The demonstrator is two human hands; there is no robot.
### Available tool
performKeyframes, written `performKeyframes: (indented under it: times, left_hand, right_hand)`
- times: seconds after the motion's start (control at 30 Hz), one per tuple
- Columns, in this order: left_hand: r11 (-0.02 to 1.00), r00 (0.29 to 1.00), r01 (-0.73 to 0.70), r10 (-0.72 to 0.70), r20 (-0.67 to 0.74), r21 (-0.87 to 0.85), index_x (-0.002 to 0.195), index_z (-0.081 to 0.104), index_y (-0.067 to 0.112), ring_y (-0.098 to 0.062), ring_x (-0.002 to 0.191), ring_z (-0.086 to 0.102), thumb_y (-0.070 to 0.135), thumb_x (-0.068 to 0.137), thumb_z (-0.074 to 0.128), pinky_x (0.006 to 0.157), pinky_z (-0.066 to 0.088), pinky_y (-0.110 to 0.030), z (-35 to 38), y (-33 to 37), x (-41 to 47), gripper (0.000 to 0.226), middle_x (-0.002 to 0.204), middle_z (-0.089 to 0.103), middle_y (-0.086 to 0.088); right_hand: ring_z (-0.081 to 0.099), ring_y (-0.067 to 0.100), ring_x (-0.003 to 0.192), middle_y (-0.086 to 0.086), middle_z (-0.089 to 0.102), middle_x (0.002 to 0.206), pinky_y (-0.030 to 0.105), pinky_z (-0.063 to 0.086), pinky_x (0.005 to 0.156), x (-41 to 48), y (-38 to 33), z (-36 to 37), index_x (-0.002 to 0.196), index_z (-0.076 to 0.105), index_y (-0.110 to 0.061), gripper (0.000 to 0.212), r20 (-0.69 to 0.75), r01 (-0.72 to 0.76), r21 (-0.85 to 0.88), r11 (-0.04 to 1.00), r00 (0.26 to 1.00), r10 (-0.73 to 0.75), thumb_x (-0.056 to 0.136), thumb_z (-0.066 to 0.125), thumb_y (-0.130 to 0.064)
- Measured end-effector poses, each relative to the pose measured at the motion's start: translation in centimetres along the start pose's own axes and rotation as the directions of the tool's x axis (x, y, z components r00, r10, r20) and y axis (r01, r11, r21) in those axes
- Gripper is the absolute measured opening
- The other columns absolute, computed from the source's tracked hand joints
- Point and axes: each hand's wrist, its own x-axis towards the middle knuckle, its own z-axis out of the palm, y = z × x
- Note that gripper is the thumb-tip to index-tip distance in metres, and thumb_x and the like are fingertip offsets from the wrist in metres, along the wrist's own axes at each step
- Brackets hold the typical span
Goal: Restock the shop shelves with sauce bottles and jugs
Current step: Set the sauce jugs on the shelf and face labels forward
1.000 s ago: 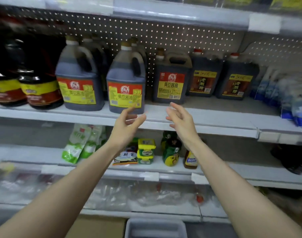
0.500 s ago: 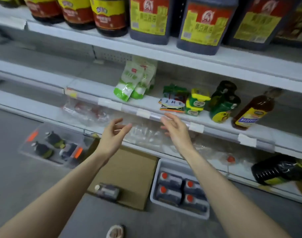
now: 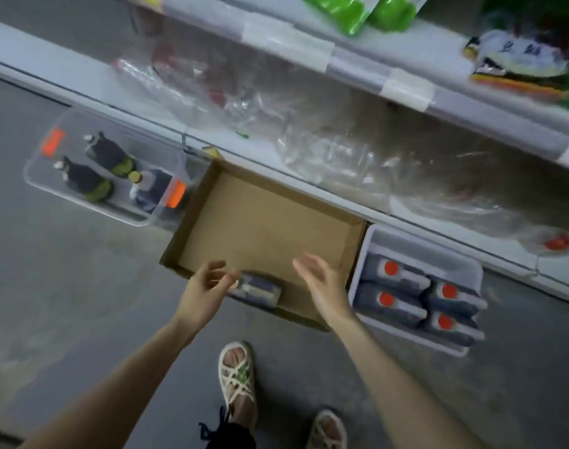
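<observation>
A dark jug (image 3: 260,289) with a pale label lies on its side at the near edge of a shallow cardboard box (image 3: 263,218) on the floor. Just right of the box, four dark red-capped jugs (image 3: 396,281) sit packed two by two in a white tub (image 3: 372,241). Left of the box, a clear bin (image 3: 38,176) holds two dark green-labelled bottles (image 3: 87,182) lying down, with another dark bottle (image 3: 153,191) beside them.

shop aisle: tiered shelves (image 3: 464,108) with price-label strips (image 3: 286,37) at 1 o'clock, green packets (image 3: 351,11) at 12, red-capped jugs (image 3: 390,280) in a floor tub (image 3: 419,243) at 3 o'clock.
</observation>
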Motion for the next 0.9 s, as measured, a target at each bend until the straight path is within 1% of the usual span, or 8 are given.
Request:
performKeyframes:
  times: [0.13,0.23,0.33,0.43,0.57,0.67,0.8,0.9]
  left_hand:
    - [0.991,0.994,0.097,-0.101,0.033,0.096,0.123,0.053,0.012,-0.005,0.085,0.057,0.039,0.090,0.060,0.065,0.043,-0.015,0.3,-6.6,5.7,0.043,0.101,0.061,0.002]
    - [0.977,0.989,0.122,-0.134,0.060,0.175,0.115,0.055,0.015,-0.003,0.084,0.057,0.040,0.090,0.059,0.063,0.043,-0.014,1.2,-11.0,9.1,0.036,0.100,0.061,0.004]
    - [0.974,0.983,0.141,-0.158,0.091,0.176,0.118,0.051,0.019,-0.017,0.108,0.057,0.036,0.090,0.061,0.083,0.050,-0.031,2.3,-14.9,12.5,0.034,0.113,0.060,-0.001]
    - [0.976,0.980,0.098,-0.129,0.153,0.196,0.139,0.041,0.021,-0.012,0.121,0.046,0.038,0.086,0.064,0.101,0.040,-0.032,3.3,-18.3,15.4,0.061,0.129,0.049,0.006]
    - [0.977,0.968,-0.005,-0.049,0.246,0.214,0.141,0.042,0.024,-0.012,0.122,0.048,0.048,0.075,0.065,0.100,0.040,-0.028,4.7,-20.7,18.1,0.075,0.132,0.049,0.002]
    - [0.976,0.949,-0.067,-0.002,0.314,0.207,0.139,0.042,0.022,-0.011,0.120,0.049,0.038,0.082,0.068,0.100,0.038,-0.022,5.0,-20.9,20.1,0.064,0.130,0.051,0.000]
    - [0.985,0.939,-0.090,0.036,0.342,0.145,0.131,0.045,0.034,-0.002,0.103,0.056,0.052,0.076,0.066,0.091,0.043,-0.020,5.3,-19.8,21.8,0.061,0.111,0.057,0.014]
    - [0.993,0.932,-0.086,0.053,0.357,0.076,0.131,0.048,0.024,0.007,0.095,0.057,0.046,0.083,0.063,0.084,0.048,-0.016,6.2,-17.6,23.1,0.055,0.109,0.057,0.010]
  right_hand:
    - [0.056,-0.005,0.085,-0.011,0.061,0.097,0.007,0.045,0.069,4.4,6.9,3.8,0.127,0.056,-0.012,0.038,0.015,-0.144,0.022,0.989,0.990,0.143,0.092,0.062,-0.026]
    - [0.057,0.009,0.104,-0.002,0.061,0.115,0.012,0.045,0.076,7.0,11.5,5.7,0.133,0.051,-0.012,0.045,0.045,-0.227,0.002,0.974,0.973,0.227,0.093,0.061,-0.030]
    - [0.049,0.008,0.117,-0.002,0.054,0.131,0.017,0.039,0.086,9.4,16.0,6.8,0.138,0.047,-0.017,0.053,0.030,-0.244,-0.022,0.969,0.969,0.245,0.090,0.063,-0.033]
    - [0.043,0.007,0.125,-0.009,0.046,0.135,0.017,0.037,0.090,11.2,19.7,7.7,0.144,0.041,-0.023,0.064,0.070,-0.248,-0.034,0.968,0.966,0.249,0.086,0.066,-0.037]
    - [0.032,-0.001,0.133,-0.015,0.034,0.148,0.000,0.033,0.087,12.6,23.3,9.2,0.142,0.029,-0.042,0.066,0.149,-0.202,-0.058,0.978,0.967,0.209,0.086,0.065,-0.039]
    - [0.031,0.002,0.138,-0.013,0.030,0.153,0.008,0.032,0.096,13.7,24.2,9.5,0.130,0.027,-0.057,0.059,0.144,-0.169,-0.082,0.982,0.973,0.180,0.081,0.060,-0.050]
    - [0.042,0.002,0.129,-0.007,0.031,0.153,-0.001,0.035,0.089,15.5,23.9,8.8,0.137,0.037,-0.042,0.059,0.105,-0.114,-0.047,0.992,0.987,0.118,0.083,0.060,-0.046]
    - [0.047,0.008,0.125,-0.005,0.049,0.136,0.010,0.042,0.095,17.8,23.3,8.4,0.127,0.046,-0.035,0.052,0.039,-0.052,-0.033,0.998,0.998,0.054,0.078,0.059,-0.049]
